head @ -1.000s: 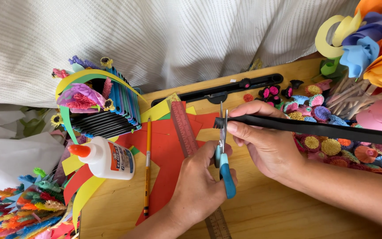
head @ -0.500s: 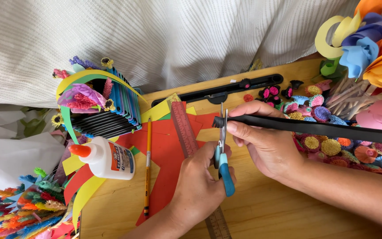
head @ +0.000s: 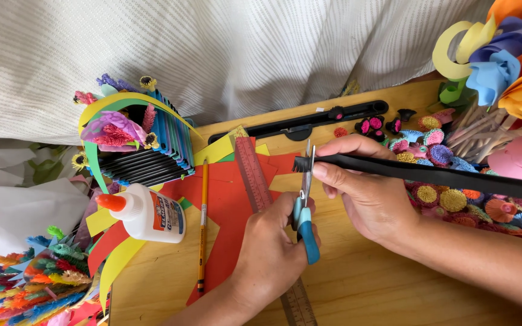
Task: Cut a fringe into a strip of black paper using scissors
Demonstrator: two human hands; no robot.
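Blue-handled scissors (head: 304, 208) stand upright at frame centre, blades at a black paper strip (head: 430, 175). The strip runs right, its left end fringed.

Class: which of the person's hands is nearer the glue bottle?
Left. The left hand, gripping the scissors, is just right of the glue bottle; the right hand is farther right.

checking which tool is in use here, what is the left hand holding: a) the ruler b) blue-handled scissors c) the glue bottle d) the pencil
b: the left hand grips the blue-handled scissors, blades up at the fringed end of the black paper strip that the right hand pinches.
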